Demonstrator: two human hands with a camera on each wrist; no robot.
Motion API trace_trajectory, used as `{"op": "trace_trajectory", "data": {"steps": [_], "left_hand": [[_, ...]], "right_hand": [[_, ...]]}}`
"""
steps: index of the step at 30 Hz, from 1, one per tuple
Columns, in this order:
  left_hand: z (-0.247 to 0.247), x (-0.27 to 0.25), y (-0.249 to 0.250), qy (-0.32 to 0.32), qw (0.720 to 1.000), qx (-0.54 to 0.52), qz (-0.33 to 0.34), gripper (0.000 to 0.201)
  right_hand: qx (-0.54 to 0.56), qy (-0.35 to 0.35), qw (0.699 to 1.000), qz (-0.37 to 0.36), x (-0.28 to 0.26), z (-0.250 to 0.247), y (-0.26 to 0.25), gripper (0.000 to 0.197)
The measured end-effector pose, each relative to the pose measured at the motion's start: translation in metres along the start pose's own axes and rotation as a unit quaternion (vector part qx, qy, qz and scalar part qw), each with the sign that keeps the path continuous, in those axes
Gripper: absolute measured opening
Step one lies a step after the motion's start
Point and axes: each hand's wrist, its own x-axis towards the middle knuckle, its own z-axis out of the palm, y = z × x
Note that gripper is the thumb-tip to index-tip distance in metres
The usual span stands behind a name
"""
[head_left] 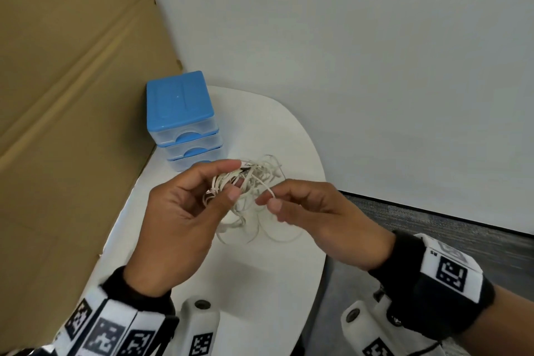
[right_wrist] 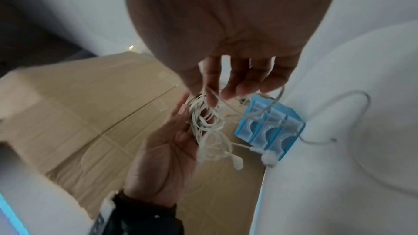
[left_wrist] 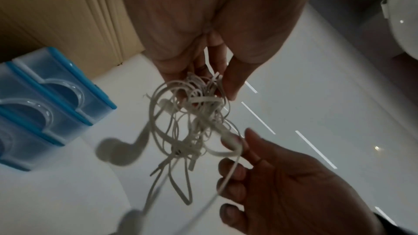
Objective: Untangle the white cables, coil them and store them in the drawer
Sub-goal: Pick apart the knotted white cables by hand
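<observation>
A tangle of thin white earphone cables (head_left: 254,179) hangs in the air above the white table (head_left: 260,283). My left hand (head_left: 234,179) holds the bulk of the knot between thumb and curled fingers. My right hand (head_left: 267,201) pinches a single loop drawn out of the knot's right side. In the left wrist view the tangle (left_wrist: 192,119) dangles from my left hand (left_wrist: 203,85), with one earbud (left_wrist: 122,151) swinging low. The right wrist view shows my right hand (right_wrist: 207,96) pinching a strand above the knot (right_wrist: 205,122). The blue three-drawer unit (head_left: 182,118) stands behind, all drawers shut.
A large cardboard sheet (head_left: 72,95) leans along the table's left side, right next to the drawer unit. A white wall (head_left: 375,52) rises behind. Grey carpet (head_left: 433,225) lies beyond the table's right edge.
</observation>
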Motion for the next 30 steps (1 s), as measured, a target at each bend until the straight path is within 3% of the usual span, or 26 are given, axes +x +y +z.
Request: {"op": "trace_trajectory", "data": {"steps": [2,4,8,10,12,15,18,22,27,30], "left_hand": [[0.001,-0.001,-0.002,-0.004,1.0,0.019,-0.003,0.029],[0.002,-0.002,-0.005,-0.008,0.999,0.043,-0.002,0.028],[0.005,-0.004,-0.014,-0.033,0.99,0.133,-0.037,0.03],[0.002,-0.002,-0.022,-0.047,0.973,0.208,-0.085,0.028],[-0.001,-0.002,-0.03,-0.082,0.954,0.262,-0.121,0.04],[0.003,-0.004,-0.036,-0.11,0.953,0.251,-0.127,0.04],[0.011,-0.008,-0.039,-0.097,0.962,0.234,-0.103,0.037],[0.015,-0.009,-0.042,-0.089,0.968,0.216,-0.093,0.013],[0.01,-0.005,-0.045,-0.042,0.971,0.196,-0.127,0.005],[0.012,-0.007,-0.044,-0.032,0.969,0.214,-0.119,0.01]], "right_hand": [[-0.08,0.057,0.994,-0.042,0.0,-0.001,0.004,0.019],[-0.094,0.091,0.99,-0.058,0.002,-0.004,0.004,0.013],[-0.047,0.079,0.995,-0.042,0.002,-0.007,-0.001,0.011],[-0.06,0.094,0.993,-0.047,0.002,-0.006,-0.002,0.011],[-0.054,0.097,0.993,-0.049,0.001,-0.005,-0.004,0.01],[-0.04,0.093,0.994,-0.047,0.0,-0.006,-0.009,0.009],[-0.03,0.084,0.995,-0.051,-0.001,-0.007,-0.011,0.008],[0.0,0.056,0.998,-0.037,-0.001,-0.009,-0.012,0.011],[-0.128,0.032,0.991,0.026,0.001,-0.013,-0.003,0.017],[-0.187,0.03,0.981,0.043,-0.002,-0.006,0.001,0.02]]}}
